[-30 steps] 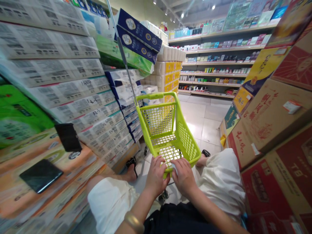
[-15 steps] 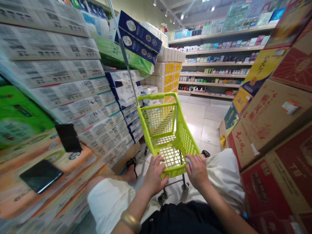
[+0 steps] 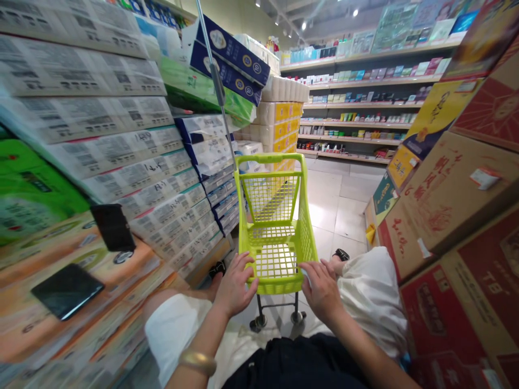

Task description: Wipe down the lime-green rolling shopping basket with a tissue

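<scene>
A small lime-green plastic shopping cart [image 3: 275, 283] stands between my knees, its grid basket holding nothing I can see. My left hand [image 3: 234, 283] is at the basket's near left corner, fingers curled over the rim and thumb along the near side. At the near right corner is my right hand [image 3: 322, 286], fingers bent and closed around a small whitish piece [image 3: 305, 274]. That piece shows only in part, too little to name, and it lies against the rim. A thin metal pole [image 3: 217, 81] rises from the cart's far left corner.
Stacked packs of paper goods [image 3: 121, 116] rise on the left. Below them, a phone [image 3: 68, 292] and a black case [image 3: 113, 227] lie on orange packs [image 3: 133, 270]. Cartons [image 3: 458, 183] line the right side. Product shelves [image 3: 357, 111] stand behind the tiled floor [image 3: 324, 200].
The cart has turned to face more squarely forward, its near end swinging left and its far end and pole slightly right. Both hands have shifted left with the near rim.
</scene>
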A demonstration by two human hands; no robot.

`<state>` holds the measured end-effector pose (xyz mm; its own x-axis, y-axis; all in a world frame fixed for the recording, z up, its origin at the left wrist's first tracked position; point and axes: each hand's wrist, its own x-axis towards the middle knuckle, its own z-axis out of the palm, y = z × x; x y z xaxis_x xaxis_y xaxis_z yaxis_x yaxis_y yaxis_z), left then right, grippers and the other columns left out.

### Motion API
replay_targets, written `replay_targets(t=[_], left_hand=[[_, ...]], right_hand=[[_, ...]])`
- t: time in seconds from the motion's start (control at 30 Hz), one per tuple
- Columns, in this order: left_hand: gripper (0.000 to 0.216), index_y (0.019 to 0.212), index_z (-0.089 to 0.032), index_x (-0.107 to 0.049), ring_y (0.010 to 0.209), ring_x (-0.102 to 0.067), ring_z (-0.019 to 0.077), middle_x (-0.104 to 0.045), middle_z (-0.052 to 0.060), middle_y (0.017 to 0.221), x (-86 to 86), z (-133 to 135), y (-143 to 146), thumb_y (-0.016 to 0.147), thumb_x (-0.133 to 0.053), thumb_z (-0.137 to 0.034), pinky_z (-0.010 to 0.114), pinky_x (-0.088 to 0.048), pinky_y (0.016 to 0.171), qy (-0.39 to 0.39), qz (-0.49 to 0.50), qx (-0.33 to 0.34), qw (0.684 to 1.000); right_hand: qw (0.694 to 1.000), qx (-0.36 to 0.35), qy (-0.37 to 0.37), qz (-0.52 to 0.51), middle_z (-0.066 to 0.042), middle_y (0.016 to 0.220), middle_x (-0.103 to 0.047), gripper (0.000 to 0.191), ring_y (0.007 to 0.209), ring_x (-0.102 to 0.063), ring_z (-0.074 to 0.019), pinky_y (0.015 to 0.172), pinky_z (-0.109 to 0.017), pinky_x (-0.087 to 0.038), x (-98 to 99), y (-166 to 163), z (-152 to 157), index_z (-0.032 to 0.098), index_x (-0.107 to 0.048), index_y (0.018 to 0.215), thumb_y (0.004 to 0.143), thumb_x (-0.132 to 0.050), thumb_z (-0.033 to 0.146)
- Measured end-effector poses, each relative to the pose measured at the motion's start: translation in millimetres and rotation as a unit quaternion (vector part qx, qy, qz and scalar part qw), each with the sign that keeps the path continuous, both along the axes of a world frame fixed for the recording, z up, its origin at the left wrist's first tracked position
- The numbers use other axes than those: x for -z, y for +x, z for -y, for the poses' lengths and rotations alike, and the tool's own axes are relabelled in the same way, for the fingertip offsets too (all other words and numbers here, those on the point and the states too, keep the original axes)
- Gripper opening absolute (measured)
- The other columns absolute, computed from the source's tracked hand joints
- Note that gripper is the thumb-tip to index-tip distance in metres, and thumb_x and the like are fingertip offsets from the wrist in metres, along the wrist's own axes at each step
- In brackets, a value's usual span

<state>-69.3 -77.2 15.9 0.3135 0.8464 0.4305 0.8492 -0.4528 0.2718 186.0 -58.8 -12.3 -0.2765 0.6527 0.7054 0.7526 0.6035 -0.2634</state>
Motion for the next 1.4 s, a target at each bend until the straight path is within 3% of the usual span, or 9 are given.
replay_targets(t=[0.1,0.2,0.33,0.43,0.57,0.73,1.03,1.27,1.4], left_hand=[[0.011,0.083,-0.021,-0.059,0.125,-0.048,0.0277,-0.063,0.009,0.115,-1.0,-1,5,0.080,-0.048,-0.019,0.057,-0.032,0.113,0.032,-0.012,-0.065,0.997],[0.023,0.096,-0.019,-0.059,0.126,-0.046,0.0298,-0.061,0.012,0.118,-3.1,3,33,0.078,-0.047,-0.012,0.059,-0.033,0.111,0.073,0.012,-0.129,0.989],[0.030,0.104,-0.021,-0.057,0.118,-0.052,0.0256,-0.062,0.008,0.114,-4.1,13,80,0.078,-0.047,-0.010,0.055,-0.034,0.111,0.035,0.025,-0.052,0.998],[0.023,0.097,-0.021,-0.056,0.096,-0.057,0.0234,-0.063,0.005,0.093,-1.3,19,97,0.076,-0.050,-0.013,0.051,-0.038,0.106,-0.018,0.014,-0.046,0.999],[0.022,0.097,-0.020,-0.054,0.090,-0.054,0.0237,-0.062,0.005,0.089,2.5,20,94,0.075,-0.052,-0.016,0.046,-0.041,0.096,-0.037,0.002,-0.037,0.999],[0.023,0.099,-0.020,-0.053,0.090,-0.053,0.0239,-0.061,0.005,0.091,3.5,19,91,0.076,-0.053,-0.018,0.045,-0.039,0.094,-0.034,0.004,-0.035,0.999],[0.025,0.098,-0.022,-0.052,0.091,-0.053,0.0246,-0.061,0.005,0.091,6.2,24,90,0.074,-0.052,-0.017,0.045,-0.038,0.095,-0.030,0.002,-0.041,0.999],[0.026,0.099,-0.022,-0.052,0.091,-0.054,0.0247,-0.060,0.005,0.090,4.4,24,88,0.074,-0.052,-0.016,0.045,-0.039,0.093,-0.030,0.005,-0.029,0.999],[0.026,0.098,-0.021,-0.052,0.091,-0.053,0.0242,-0.060,0.004,0.091,6.6,24,88,0.074,-0.053,-0.015,0.044,-0.040,0.093,-0.028,0.000,-0.032,0.999]], right_hand=[[1.000,-0.012,-0.001,0.004,-0.004,0.099,-0.066,0.034,0.099,-0.059,-0.0185,0.108,-0.039,-0.030,1.5,1,1,0.021,-0.058,0.112,0.084,-0.043,0.009],[1.000,-0.020,-0.004,0.006,-0.004,0.100,-0.066,0.037,0.099,-0.059,-0.0193,0.108,-0.040,-0.031,2.9,-7,4,0.022,-0.057,0.115,0.083,-0.044,0.009],[0.999,-0.028,-0.020,-0.005,-0.005,0.101,-0.066,0.041,0.101,-0.058,-0.0203,0.107,-0.042,-0.032,2.8,-18,10,0.023,-0.057,0.118,0.083,-0.042,0.009],[0.998,-0.056,-0.010,-0.005,-0.004,0.101,-0.065,0.042,0.101,-0.058,-0.0193,0.107,-0.041,-0.032,1.3,-17,10,0.023,-0.057,0.119,0.083,-0.042,0.008],[0.995,-0.100,0.006,-0.004,-0.005,0.104,-0.065,0.041,0.104,-0.057,-0.0189,0.107,-0.041,-0.034,-2.2,-4,-5,0.021,-0.056,0.118,0.082,-0.043,0.007],[0.994,-0.107,0.000,-0.014,-0.007,0.106,-0.064,0.038,0.106,-0.058,-0.0195,0.107,-0.045,-0.036,-2.9,5,-30,0.020,-0.056,0.117,0.083,-0.042,0.008],[0.994,-0.095,-0.018,-0.059,-0.010,0.120,-0.062,0.041,0.121,-0.054,-0.0228,0.107,-0.048,-0.041,14.5,-5,2,0.021,-0.053,0.126,0.087,-0.043,0.012],[0.985,-0.103,-0.053,-0.126,-0.011,0.131,-0.058,0.039,0.133,-0.045,-0.0228,0.107,-0.049,-0.043,-2.1,-12,-25,0.021,-0.055,0.126,0.092,-0.038,0.013],[0.991,-0.089,-0.053,-0.090,-0.009,0.126,-0.062,0.036,0.131,-0.049,-0.0233,0.108,-0.051,-0.038,4.7,-8,-21,0.022,-0.057,0.123,0.092,-0.041,0.014]])
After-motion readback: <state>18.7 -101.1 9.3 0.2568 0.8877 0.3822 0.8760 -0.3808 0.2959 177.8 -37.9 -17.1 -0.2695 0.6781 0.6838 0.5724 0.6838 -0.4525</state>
